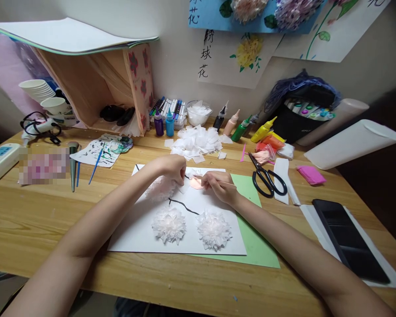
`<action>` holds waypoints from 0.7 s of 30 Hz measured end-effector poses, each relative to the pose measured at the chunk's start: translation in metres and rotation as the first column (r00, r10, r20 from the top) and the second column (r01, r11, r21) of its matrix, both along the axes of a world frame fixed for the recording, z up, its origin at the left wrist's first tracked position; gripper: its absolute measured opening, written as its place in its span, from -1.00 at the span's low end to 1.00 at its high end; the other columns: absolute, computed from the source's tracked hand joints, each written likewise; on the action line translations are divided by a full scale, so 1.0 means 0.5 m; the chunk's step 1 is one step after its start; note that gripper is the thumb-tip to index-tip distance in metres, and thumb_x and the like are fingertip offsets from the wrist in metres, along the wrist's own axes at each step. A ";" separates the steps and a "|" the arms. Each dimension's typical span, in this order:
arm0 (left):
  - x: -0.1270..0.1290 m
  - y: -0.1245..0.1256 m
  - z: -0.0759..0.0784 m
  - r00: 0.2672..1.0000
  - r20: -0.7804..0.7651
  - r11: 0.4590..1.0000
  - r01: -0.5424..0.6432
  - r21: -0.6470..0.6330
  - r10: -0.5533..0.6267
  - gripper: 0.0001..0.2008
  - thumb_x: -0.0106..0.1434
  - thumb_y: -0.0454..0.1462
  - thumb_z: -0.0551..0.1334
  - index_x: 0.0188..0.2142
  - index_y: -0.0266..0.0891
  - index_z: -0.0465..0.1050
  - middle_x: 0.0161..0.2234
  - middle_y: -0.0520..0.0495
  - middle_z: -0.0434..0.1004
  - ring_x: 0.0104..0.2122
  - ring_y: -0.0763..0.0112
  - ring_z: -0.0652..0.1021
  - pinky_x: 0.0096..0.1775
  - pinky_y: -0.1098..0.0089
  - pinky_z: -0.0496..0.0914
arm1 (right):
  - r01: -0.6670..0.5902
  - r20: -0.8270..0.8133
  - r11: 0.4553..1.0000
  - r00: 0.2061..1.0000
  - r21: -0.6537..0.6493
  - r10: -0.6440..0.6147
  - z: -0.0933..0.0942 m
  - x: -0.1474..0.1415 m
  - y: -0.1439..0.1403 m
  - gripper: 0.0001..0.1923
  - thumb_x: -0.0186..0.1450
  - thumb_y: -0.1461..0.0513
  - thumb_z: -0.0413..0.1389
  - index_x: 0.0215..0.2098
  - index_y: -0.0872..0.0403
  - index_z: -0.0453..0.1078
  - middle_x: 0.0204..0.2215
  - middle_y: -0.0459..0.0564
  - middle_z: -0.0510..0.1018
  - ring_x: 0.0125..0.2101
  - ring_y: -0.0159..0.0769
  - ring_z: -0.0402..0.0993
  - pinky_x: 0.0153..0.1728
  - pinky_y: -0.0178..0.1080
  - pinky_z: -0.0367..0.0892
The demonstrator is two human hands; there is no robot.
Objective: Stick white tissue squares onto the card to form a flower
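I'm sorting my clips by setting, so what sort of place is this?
Probably a craft desk at home or in an art room: a wooden table with paint bottles, scissors and tissue-paper flowers, and flower artwork on the wall.

Both forearms bare to the bottom edge of view, no sleeves visible. Left hand and right hand: no gloves, rings, watch or wristbands seen. Fingernails short, unpainted as far as visible.

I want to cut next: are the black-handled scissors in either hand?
No, the black-handled scissors lie on the wooden table, apart from the right hand.
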State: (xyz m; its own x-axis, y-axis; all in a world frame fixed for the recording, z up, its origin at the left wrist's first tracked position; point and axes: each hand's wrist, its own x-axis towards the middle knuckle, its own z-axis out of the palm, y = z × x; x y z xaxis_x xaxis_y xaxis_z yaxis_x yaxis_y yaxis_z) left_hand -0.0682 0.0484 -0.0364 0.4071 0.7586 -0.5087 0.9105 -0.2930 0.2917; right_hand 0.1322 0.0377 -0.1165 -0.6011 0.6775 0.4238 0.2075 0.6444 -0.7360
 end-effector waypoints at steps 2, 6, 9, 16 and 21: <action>0.000 0.001 -0.002 1.000 0.013 1.000 0.003 -0.018 -0.003 -0.79 -0.07 -0.23 0.28 -0.40 -0.23 0.58 -0.43 -0.02 0.59 -0.50 0.47 0.46 -0.47 0.50 0.21 | -0.003 -0.010 1.000 1.000 0.008 0.003 0.000 0.000 0.000 -0.50 0.40 0.10 -0.23 -0.59 0.09 0.29 -0.65 -0.10 0.38 -0.58 -0.43 0.33 -0.47 -0.33 0.21; -0.010 0.003 0.004 0.996 0.089 0.997 0.025 -0.074 -0.018 -0.80 -0.07 -0.22 0.28 -0.42 -0.25 0.56 -0.45 -0.01 0.58 -0.50 0.49 0.45 -0.49 0.54 0.20 | -0.004 -0.046 1.000 0.999 0.025 0.005 -0.001 0.001 -0.001 -0.51 0.39 0.11 -0.22 -0.59 0.08 0.31 -0.67 -0.10 0.39 -0.60 -0.43 0.33 -0.50 -0.33 0.22; -0.022 0.005 0.015 0.978 0.200 0.992 0.080 -0.096 -0.060 -0.83 -0.04 -0.24 0.26 -0.43 -0.25 0.54 -0.44 0.01 0.58 -0.47 0.50 0.46 -0.48 0.56 0.20 | 0.064 -0.130 0.997 0.990 0.040 -0.058 -0.002 0.004 -0.004 -0.49 0.39 0.11 -0.22 -0.60 0.07 0.32 -0.72 -0.11 0.36 -0.65 -0.43 0.30 -0.53 -0.32 0.22; -0.026 0.005 0.015 0.990 0.137 0.999 0.024 0.045 -0.030 -0.81 -0.07 -0.27 0.27 -0.40 -0.23 0.57 -0.43 0.00 0.58 -0.47 0.47 0.46 -0.47 0.53 0.20 | 0.176 -0.224 0.984 0.958 -0.025 -0.177 0.000 0.009 -0.004 -0.44 0.38 0.05 -0.22 -0.65 0.07 0.32 -0.76 -0.11 0.32 -0.71 -0.45 0.25 -0.61 -0.31 0.18; -0.001 -0.003 -0.001 0.999 0.046 0.997 -0.005 0.074 0.002 -0.82 -0.10 -0.29 0.27 -0.44 -0.23 0.59 -0.48 -0.04 0.58 -0.51 0.43 0.46 -0.49 0.48 0.19 | 0.154 -0.232 0.988 0.961 0.010 -0.147 -0.003 0.009 -0.003 -0.45 0.38 0.05 -0.22 -0.65 0.07 0.32 -0.75 -0.12 0.32 -0.70 -0.45 0.25 -0.60 -0.32 0.16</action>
